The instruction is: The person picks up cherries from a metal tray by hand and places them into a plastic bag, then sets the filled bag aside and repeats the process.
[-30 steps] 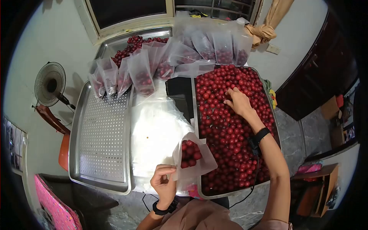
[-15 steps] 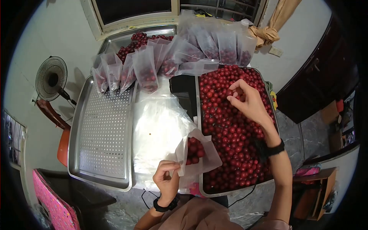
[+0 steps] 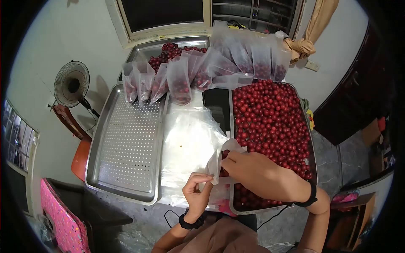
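Note:
My left hand (image 3: 197, 192) pinches the near left edge of a clear plastic bag (image 3: 214, 165) between thumb and finger. Inside the bag's mouth some round red fruit (image 3: 226, 153) shows; my other hand covers most of it. My right hand (image 3: 259, 172) reaches across the bag with curled fingers at its opening. Its fingertips are hidden, so what they hold cannot be made out. Under and beyond this hand lies a metal tray (image 3: 231, 122) full of small, round, cherry-like red fruit (image 3: 270, 109).
Flat plastic bags (image 3: 190, 135) lie stacked mid-table. To the left is a perforated metal tray (image 3: 130, 143). Several fruit-filled bags (image 3: 180, 82) stand along the back, before another tray (image 3: 139, 52) of fruit. A fan (image 3: 72, 84) and an orange chair (image 3: 80, 158) are at left.
My right hand has come from the far part of the fruit tray, where it pinched a red fruit, down and left to the bag's mouth. My left hand keeps its pinch. The view has shifted slightly.

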Tool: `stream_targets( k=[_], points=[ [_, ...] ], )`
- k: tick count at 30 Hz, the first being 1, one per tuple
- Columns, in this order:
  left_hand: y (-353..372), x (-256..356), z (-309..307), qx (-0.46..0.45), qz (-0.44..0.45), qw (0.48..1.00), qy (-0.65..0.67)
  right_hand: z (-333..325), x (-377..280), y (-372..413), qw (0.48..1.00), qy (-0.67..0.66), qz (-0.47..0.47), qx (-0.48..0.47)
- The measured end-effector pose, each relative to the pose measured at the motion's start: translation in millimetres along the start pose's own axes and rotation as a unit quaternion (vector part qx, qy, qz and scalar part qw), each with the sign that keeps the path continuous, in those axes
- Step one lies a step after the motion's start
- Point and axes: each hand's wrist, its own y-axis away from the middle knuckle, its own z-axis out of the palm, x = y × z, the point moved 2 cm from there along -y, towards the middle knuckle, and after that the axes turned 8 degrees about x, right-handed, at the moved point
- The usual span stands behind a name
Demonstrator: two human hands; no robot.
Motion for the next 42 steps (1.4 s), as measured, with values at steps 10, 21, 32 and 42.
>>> stream_targets(
  k=[10, 21, 32, 42],
  points=[
    [1.4, 1.1, 2.6, 0.013, 0.034, 0.998, -0.046, 51.6, 19.4, -8.8, 0.999, 0.036, -0.032, 0.026],
    [2.3, -3.7, 1.7, 0.037, -0.017, 0.999, 0.003, 59.9, 21.4, -18.7, 0.997, -0.027, 0.053, -0.041],
    [1.4, -2.2, 1.8, 0.039, -0.020, 0.999, -0.016, 40.3, 23.4, -3.5, 0.996, -0.053, 0.014, 0.064],
    [-3.1, -2.6, 3.5, 0.039, 0.005, 0.999, -0.037, -39.1, 127.4, 28.5, 0.941, -0.067, 0.206, 0.258]
  ],
)
